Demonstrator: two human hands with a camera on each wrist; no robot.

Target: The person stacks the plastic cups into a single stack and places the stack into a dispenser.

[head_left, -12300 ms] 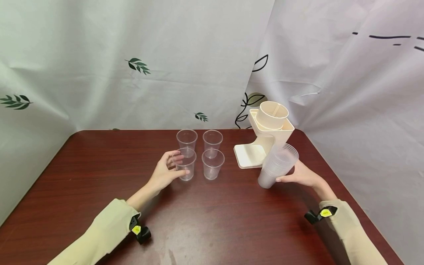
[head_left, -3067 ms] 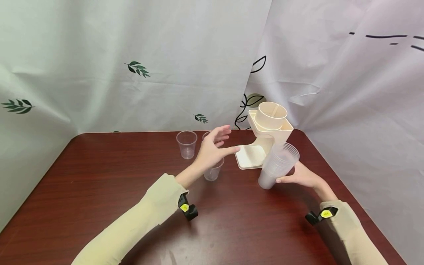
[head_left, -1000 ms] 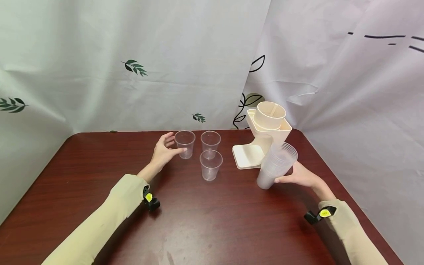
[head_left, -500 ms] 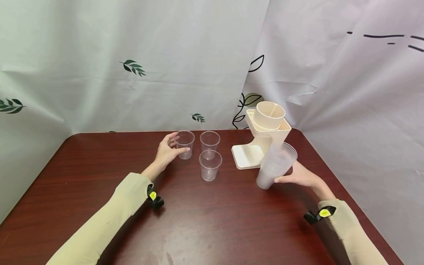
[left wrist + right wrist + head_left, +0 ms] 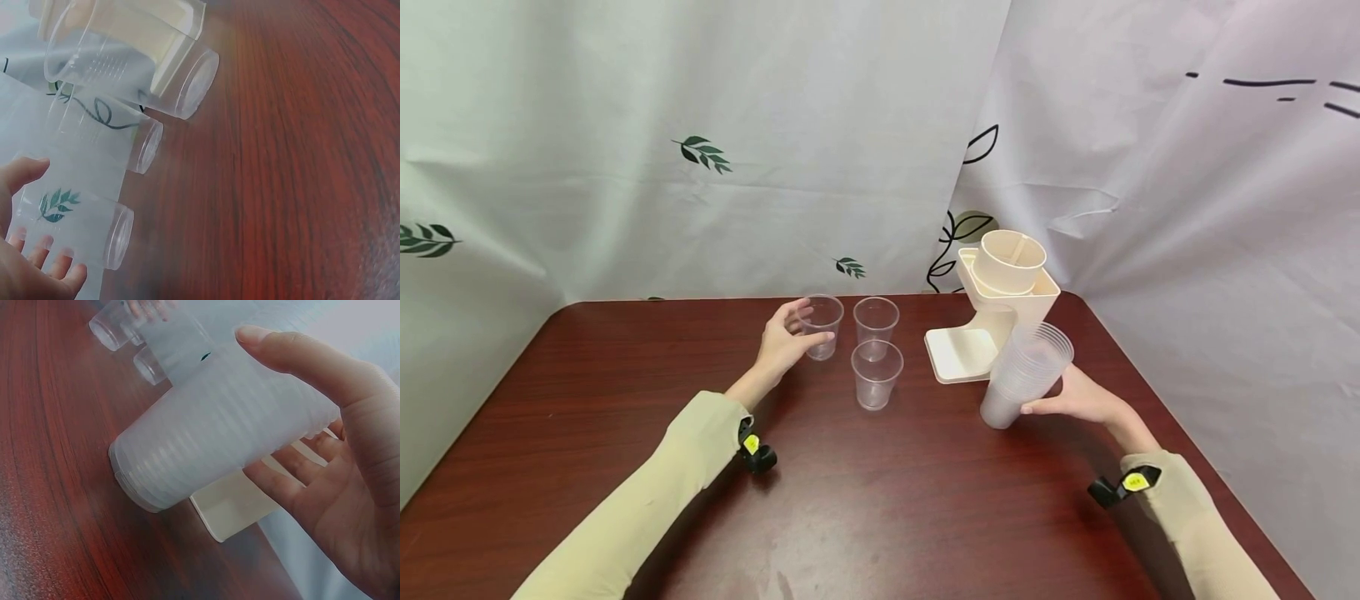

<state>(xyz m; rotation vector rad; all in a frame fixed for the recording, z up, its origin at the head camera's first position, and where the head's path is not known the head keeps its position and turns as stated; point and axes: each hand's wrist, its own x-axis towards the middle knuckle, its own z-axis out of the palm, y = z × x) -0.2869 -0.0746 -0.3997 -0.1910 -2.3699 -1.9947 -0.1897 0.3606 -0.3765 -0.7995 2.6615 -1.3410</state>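
In the head view my left hand [image 5: 782, 340] is at the back-left clear plastic cup [image 5: 823, 323], thumb on the near side and fingers behind it. The left wrist view shows that cup [image 5: 94, 231] between the thumb and the curled fingertips. Two more clear cups stand upright to its right: a back-right cup [image 5: 876, 321] and a front cup [image 5: 876, 375]. On the right, my right hand [image 5: 1081, 395] holds a tilted stack of nested plastic cups [image 5: 1026, 375]. In the right wrist view the thumb lies on one side of the stack [image 5: 200, 431], the fingers on the other.
Behind the stack stands a cream-coloured holder [image 5: 962, 354] with a flat base and a round open cylinder [image 5: 1011, 262] on top. Everything is on a dark red-brown wooden table [image 5: 880, 500]. A white patterned curtain [image 5: 775, 192] borders the table's back and sides.
Twelve seconds ago another cup stood front left, within my left hand; it is gone from there. The left hand has since closed in on the back-left cup, which shifts slightly right. The right hand stays put.
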